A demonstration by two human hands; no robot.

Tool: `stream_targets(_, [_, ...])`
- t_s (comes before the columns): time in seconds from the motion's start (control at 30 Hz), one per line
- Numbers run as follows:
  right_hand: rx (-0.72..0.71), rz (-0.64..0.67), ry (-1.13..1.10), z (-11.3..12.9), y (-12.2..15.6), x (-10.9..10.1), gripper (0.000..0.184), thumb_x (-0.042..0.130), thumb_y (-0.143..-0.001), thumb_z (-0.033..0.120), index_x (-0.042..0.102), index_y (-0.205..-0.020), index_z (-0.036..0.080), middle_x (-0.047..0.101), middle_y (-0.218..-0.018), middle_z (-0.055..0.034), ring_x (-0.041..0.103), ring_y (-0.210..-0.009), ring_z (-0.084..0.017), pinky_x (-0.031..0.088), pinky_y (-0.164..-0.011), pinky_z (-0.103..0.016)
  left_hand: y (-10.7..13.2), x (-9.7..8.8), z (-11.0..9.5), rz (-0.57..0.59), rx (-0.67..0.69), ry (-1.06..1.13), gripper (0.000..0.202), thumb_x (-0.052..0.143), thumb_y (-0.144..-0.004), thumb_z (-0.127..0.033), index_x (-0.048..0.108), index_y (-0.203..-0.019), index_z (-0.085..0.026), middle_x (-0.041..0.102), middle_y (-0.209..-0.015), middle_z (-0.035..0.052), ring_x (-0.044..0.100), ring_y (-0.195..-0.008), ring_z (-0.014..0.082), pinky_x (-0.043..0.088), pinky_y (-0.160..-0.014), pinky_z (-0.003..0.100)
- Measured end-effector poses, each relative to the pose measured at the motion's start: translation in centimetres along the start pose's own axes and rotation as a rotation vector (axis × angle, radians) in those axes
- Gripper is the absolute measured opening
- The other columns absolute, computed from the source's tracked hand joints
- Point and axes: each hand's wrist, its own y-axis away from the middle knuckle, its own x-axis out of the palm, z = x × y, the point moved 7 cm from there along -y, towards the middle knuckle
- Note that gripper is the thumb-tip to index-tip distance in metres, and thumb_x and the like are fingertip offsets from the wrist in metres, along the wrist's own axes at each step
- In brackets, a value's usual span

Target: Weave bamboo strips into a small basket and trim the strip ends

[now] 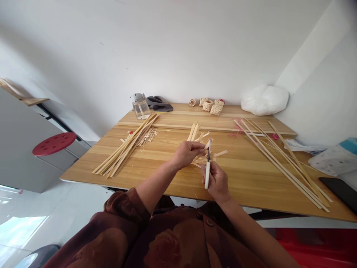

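My left hand [186,153] is closed in a pinch on a pale woven strip piece, its end reaching toward the scissor blades. In my right hand [219,180] is a pair of scissors [207,174] with white handles, blades pointing away from me and close to the left fingertips. Whether the blades are on the strip I cannot tell. Under and behind both hands spread more pale, flat strips [193,131], fanned out on the wooden table [164,149]. One loose strip end [221,153] sticks out to the right of the blades.
Long strips [126,149] lie bundled at the left beside small offcuts [147,137]. More long strips [281,160] lie at the right, near a black phone-like slab [338,190]. Small woven baskets [208,105], a water jug [141,107] and a white bag [264,99] stand along the wall.
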Motion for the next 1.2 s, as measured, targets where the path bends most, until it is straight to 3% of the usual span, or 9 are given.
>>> stream_targets(0.53, [0.087,0.036,-0.106,-0.8,0.4,0.1,0.04,0.064,-0.094,0.059,0.053,-0.077,0.024,0.054,-0.051,0.006,0.049,-0.045,-0.013,0.041,-0.048,-0.025,-0.2,0.0,0.0,-0.023,-0.027,-0.017,0.022,0.074,-0.079,-0.024,0.084,-0.097,-0.016,0.082,-0.092,0.0047,0.071,-0.087,0.0177,0.052,-0.089,0.029])
stream_targets(0.7, [0.053,0.018,-0.228,-0.5,0.8,-0.1,0.037,0.067,-0.093,0.056,0.054,-0.082,0.024,0.059,-0.061,0.0039,0.058,-0.051,-0.015,0.047,-0.053,-0.027,-0.2,-0.4,0.1,-0.122,-0.025,-0.017,0.023,0.081,-0.075,-0.028,0.084,-0.094,-0.016,0.081,-0.09,0.0049,0.069,-0.081,0.0162,0.051,-0.081,0.027])
stream_targets(0.83, [0.032,0.008,-0.132,-0.3,1.1,-0.1,0.038,0.064,-0.092,0.06,0.057,-0.086,0.024,0.062,-0.067,0.0018,0.059,-0.057,-0.015,0.05,-0.056,-0.028,0.0,-0.5,0.0,-0.202,-0.042,0.0,0.019,0.083,-0.072,-0.028,0.083,-0.084,-0.014,0.076,-0.075,0.0033,0.062,-0.068,0.0128,0.046,-0.069,0.026])
stream_targets(1.2, [0.029,-0.037,0.029,-0.2,0.3,0.4,0.041,0.06,-0.094,0.063,0.057,-0.083,0.024,0.059,-0.058,0.0033,0.054,-0.052,-0.014,0.042,-0.052,-0.025,0.2,0.3,0.2,-0.269,-0.044,0.063,0.021,0.083,-0.07,-0.029,0.084,-0.085,-0.015,0.075,-0.073,0.0028,0.058,-0.064,0.0115,0.045,-0.066,0.026])
